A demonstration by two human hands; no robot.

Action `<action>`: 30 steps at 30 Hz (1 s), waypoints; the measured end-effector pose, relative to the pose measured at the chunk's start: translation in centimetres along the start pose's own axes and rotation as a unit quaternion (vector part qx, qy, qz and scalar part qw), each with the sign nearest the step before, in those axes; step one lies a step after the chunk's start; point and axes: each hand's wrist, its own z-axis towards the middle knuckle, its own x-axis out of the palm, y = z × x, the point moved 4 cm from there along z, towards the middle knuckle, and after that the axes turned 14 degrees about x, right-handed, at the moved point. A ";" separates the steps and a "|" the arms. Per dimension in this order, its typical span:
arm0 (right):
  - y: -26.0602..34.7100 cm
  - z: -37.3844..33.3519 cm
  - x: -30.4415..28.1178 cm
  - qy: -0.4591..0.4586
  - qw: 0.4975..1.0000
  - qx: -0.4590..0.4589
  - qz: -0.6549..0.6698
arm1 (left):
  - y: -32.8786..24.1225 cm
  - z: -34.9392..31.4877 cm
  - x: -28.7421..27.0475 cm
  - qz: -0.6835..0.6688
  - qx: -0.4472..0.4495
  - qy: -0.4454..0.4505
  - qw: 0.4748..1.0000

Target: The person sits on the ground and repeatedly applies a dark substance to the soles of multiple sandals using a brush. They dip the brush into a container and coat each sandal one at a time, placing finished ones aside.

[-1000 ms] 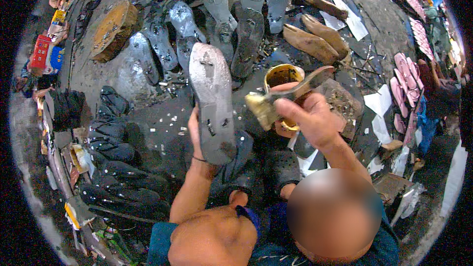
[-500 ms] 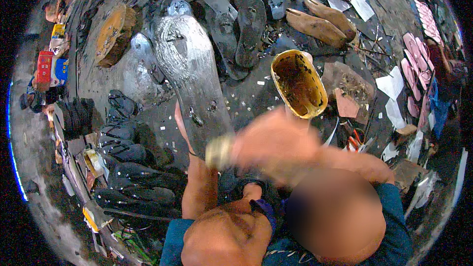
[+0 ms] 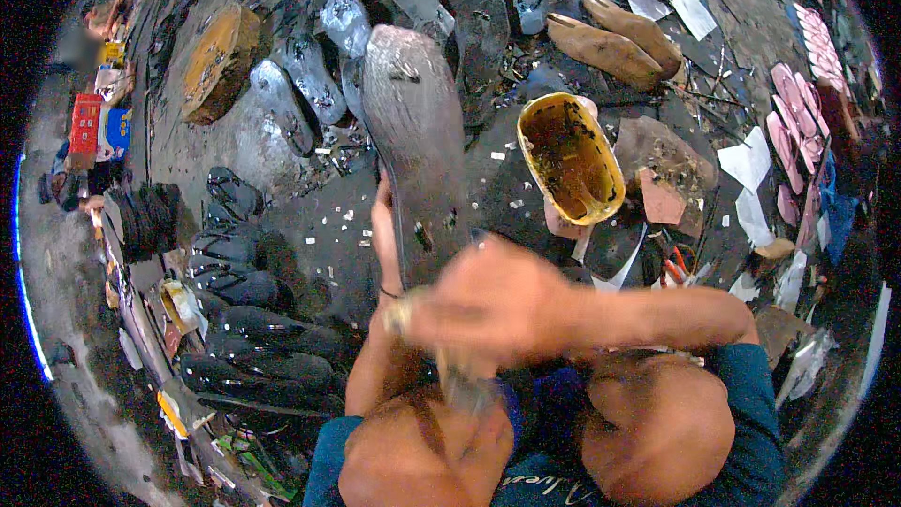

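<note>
A large grey-black sandal sole (image 3: 413,122) stands out in front of me, toe end away, with a small hole and scrap near its top. My left hand (image 3: 384,230) holds it along its left edge, and most of the palm is hidden behind it. Closed over the heel end is my right hand (image 3: 493,305), smeared by motion. It grips a short brush-like tool (image 3: 463,383) whose blurred end sticks out below the fist. To the right of the sole sits a yellow cut-open container (image 3: 570,160) with dark residue inside.
Dark soles (image 3: 483,38) and wooden shoe lasts (image 3: 605,52) lie at the back. Black strapped sandals (image 3: 239,268) are stacked on the left, near a wooden block (image 3: 221,66). Pink sandals (image 3: 798,122) line the far right, with white scraps (image 3: 746,169) nearby.
The sole and my left hand have moved right, and the sole's bright shine has faded. My right hand has lowered slightly with the brush-like tool, now over the heel end.
</note>
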 end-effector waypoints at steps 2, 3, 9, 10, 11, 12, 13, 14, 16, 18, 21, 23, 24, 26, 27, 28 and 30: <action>0.6 -0.6 -1.0 0.002 0.998 -0.039 0.044 | -0.3 0.6 -0.3 -0.018 -0.035 0.022 0.999; 0.8 -0.9 -1.3 0.005 0.996 -0.057 0.070 | 0.3 1.4 -3.2 -0.013 -0.077 -0.013 0.997; -0.8 -1.3 -1.1 0.075 0.995 -0.003 0.072 | 0.4 0.7 -3.5 0.029 -0.022 -0.044 0.998; 1.1 -1.3 -1.0 0.051 0.988 -0.062 0.128 | -0.7 0.5 -4.4 0.043 0.031 -0.015 0.998; -0.1 -0.4 0.1 0.184 0.980 0.031 0.063 | -1.9 0.2 -5.3 0.232 0.111 0.003 0.966; -2.2 1.7 -0.2 0.317 0.940 0.129 -0.007 | -2.3 -0.3 -6.4 0.405 0.182 0.016 0.896; -4.0 3.0 0.1 0.441 0.869 0.214 -0.071 | -2.0 -1.3 -6.3 0.249 0.128 -0.040 0.959; -6.6 4.0 -0.5 0.137 0.973 0.186 -0.022 | -0.9 -1.6 -6.4 0.128 0.081 -0.075 0.986; -12.9 4.3 -2.8 -0.183 0.956 0.228 0.025 | -0.1 -2.0 -5.8 0.080 0.063 -0.069 0.992; -15.9 4.9 -4.0 -0.164 0.921 0.352 0.023 | -2.4 -2.9 -5.4 0.095 0.104 0.007 0.990; -15.3 0.5 -3.5 -0.128 0.917 0.376 -0.017 | -7.3 -4.5 -6.5 0.085 0.174 -0.113 0.975; -13.0 -2.7 -1.7 -0.106 0.910 0.400 0.029 | -10.1 -5.3 -11.0 0.123 0.181 -0.094 0.971; -13.7 -5.6 -0.8 -0.103 0.901 0.419 0.046 | -9.8 -4.7 -11.9 0.191 0.199 -0.192 0.942; -13.3 -8.8 0.6 -0.091 0.880 0.458 0.080 | -10.6 -3.7 -16.5 0.241 0.182 -0.303 0.904; -12.2 -9.4 0.0 -0.091 0.867 0.482 0.083 | -10.9 -2.3 -17.5 0.314 0.198 -0.263 0.891; -11.7 -9.8 0.3 -0.082 0.854 0.504 0.096 | -11.7 -1.6 -18.0 0.322 0.211 -0.178 0.906; -11.8 -10.3 0.1 -0.072 0.859 0.501 0.078 | -12.2 0.5 -18.7 0.345 0.249 -0.158 0.891</action>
